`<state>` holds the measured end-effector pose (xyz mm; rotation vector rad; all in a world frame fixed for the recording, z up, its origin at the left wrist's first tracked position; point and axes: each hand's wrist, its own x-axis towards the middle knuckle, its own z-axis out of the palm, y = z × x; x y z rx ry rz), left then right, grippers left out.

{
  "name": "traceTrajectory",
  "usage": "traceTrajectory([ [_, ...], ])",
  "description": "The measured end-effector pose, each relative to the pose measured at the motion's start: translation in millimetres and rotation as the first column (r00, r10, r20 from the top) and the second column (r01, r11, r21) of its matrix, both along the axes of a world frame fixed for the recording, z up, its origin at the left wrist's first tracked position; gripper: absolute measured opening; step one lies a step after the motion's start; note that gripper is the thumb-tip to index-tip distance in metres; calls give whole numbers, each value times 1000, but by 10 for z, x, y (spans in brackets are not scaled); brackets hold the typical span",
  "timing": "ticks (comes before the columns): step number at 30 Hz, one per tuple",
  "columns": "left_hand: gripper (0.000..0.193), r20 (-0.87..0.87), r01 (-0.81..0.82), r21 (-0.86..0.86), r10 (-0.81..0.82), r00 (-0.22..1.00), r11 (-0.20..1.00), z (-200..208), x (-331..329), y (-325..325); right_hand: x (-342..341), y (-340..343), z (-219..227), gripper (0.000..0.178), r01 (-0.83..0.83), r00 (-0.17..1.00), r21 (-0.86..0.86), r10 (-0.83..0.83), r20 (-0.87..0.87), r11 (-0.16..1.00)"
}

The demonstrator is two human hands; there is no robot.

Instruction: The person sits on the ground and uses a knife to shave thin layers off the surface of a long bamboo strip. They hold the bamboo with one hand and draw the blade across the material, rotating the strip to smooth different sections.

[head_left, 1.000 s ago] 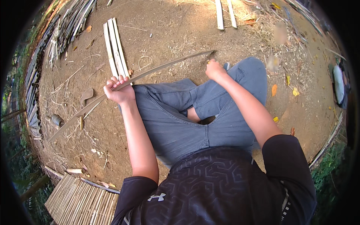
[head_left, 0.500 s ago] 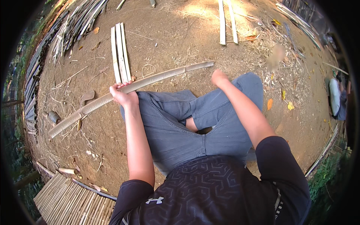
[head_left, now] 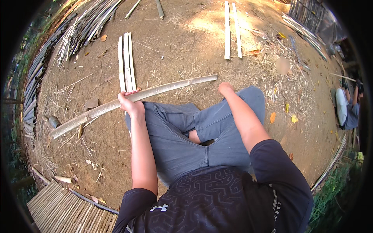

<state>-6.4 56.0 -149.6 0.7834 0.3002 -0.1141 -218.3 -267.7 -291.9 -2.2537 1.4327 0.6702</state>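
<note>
A long split bamboo strip [head_left: 163, 89], pale on its upper face and with visible node ridges, slants across in front of my crossed legs, its left end lower and nearer. My left hand [head_left: 131, 105] is wrapped round it left of my knees. Just right of the strip's far end is my right hand [head_left: 225, 88], its fingers curled closed and apart from the strip; whatever they may hold is hidden. Three narrow pale bamboo slats [head_left: 126, 62] lie side by side on the ground just beyond my left hand.
Two more slats [head_left: 227, 35] lie farther off. A pile of split bamboo [head_left: 87, 29] is at the far left, and a dark cylindrical object [head_left: 54, 121] sits near the strip's left end. A bamboo-slat platform [head_left: 70, 207] stands at lower left. Another person [head_left: 351, 105] is at the right edge.
The view has shifted slightly, so the ground things sit lower in it. My left hand keeps its hold on the strip; my right hand stays closed near its far end.
</note>
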Motion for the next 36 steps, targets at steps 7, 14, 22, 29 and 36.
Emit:
traceTrajectory([
  [7, 37, 111, 57, 3, -57, 992, 998, 35, -40, 73, 111, 311, 253, 36, 157, 958, -20, -148, 246, 987],
  [14, 39, 160, 122, -29, -116, 980, 992, -65, 53, -87, -70, 579, 256, 42, -142, 858, 120, 62, 510, 983],
  [22, 31, 145, 119, 45, -124, 982, 992, -221, 51, -60, 98, 1274, 627, 36, -116, 824, 0, 97, 558, 993],
  [29, 33, 151, 139, -65, -128, 980, 988, -193, 9, 6, 169, 1274, 1067, 36, -248, 879, 8, 221, 421, 969],
  [36, 33, 160, 128, -22, -123, 979, 992, -234, 74, 30, 213, 1264, 934, 38, -292, 866, -36, 281, 415, 956],
])
